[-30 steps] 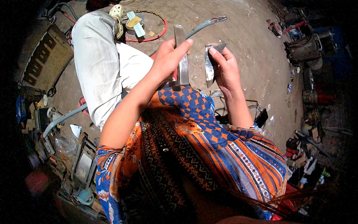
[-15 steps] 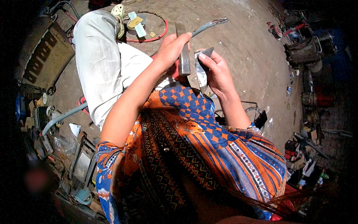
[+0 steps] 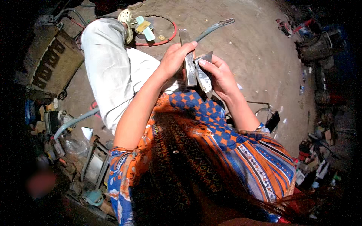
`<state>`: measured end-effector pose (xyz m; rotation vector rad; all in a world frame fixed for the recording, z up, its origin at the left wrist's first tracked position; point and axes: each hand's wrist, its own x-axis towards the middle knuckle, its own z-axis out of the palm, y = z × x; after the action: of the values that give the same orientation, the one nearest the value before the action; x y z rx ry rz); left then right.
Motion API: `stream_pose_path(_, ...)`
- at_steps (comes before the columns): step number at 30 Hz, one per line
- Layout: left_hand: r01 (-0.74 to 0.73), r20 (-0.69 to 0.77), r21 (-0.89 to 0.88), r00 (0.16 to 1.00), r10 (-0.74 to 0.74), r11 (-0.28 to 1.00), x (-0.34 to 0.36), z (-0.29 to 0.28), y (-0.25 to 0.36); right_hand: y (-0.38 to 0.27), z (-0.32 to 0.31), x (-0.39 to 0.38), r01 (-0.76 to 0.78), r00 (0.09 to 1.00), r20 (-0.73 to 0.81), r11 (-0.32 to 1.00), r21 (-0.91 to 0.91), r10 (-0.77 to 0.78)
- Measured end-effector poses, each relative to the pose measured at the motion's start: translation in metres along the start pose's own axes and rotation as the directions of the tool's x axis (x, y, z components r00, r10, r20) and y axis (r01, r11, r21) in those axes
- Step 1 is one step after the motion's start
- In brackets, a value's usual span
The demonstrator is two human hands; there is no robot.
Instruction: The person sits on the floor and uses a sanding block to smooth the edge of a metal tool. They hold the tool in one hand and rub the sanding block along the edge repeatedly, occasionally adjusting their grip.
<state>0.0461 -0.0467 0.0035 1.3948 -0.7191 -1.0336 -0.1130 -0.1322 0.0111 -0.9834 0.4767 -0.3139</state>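
Note:
My left hand (image 3: 174,60) is closed around a long, heavy square-edged steel bar (image 3: 191,75), its lower end pointing toward my lap. My right hand (image 3: 221,75) pinches a bent piece of shiny sheet metal (image 3: 204,80) with pointed ends, thumb on top. Bar and sheet metal lie side by side above my lap; whether they touch I cannot tell. Beyond my left fingers a grey tube (image 3: 215,28) slants up to the right, its near end hidden behind the hand. Part of the sheet metal is covered by my right fingers.
A red-and-dark hoop (image 3: 174,34) lies on the floor past my left shoe (image 3: 125,19), near a round tin (image 3: 144,29) with pale strips. At left are a slotted metal panel (image 3: 56,62) and a grey pipe (image 3: 75,121). Machine parts (image 3: 315,49) line the right.
The bar has come lower and closer to the sheet metal, showing more of its broad face. My whole view has shifted slightly. Both hands keep their holds.

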Motion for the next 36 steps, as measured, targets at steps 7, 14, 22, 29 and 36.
stream_pose_path(7, -0.056, 0.017, -0.53, 0.997, 0.077, 0.846, 0.0, -0.074, -0.016, 0.002, 0.009, 0.006, 0.006, 1.0, -0.01, 1.0, 0.008, -0.006)
stream_pose_path(14, -0.057, -0.004, -0.844, 0.995, 0.101, 0.534, -0.009, -0.114, -0.052, 0.018, -0.001, 0.019, -0.019, 1.0, 0.007, 0.998, 0.052, 0.019)
stream_pose_path(22, -0.067, 0.04, -0.843, 0.982, 0.186, 0.534, -0.012, -0.111, -0.056, 0.024, -0.021, 0.033, 0.022, 1.0, -0.005, 0.999, 0.034, -0.021)
stream_pose_path(29, -0.066, 0.042, -0.846, 0.981, 0.189, 0.53, -0.011, -0.115, -0.059, 0.035, -0.036, 0.045, 0.003, 0.998, -0.061, 0.999, 0.041, 0.0)
stream_pose_path(36, -0.077, -0.059, -0.859, 0.997, 0.052, 0.507, -0.01, -0.115, -0.06, 0.033, -0.018, 0.049, -0.006, 0.999, -0.049, 0.996, 0.089, 0.01)
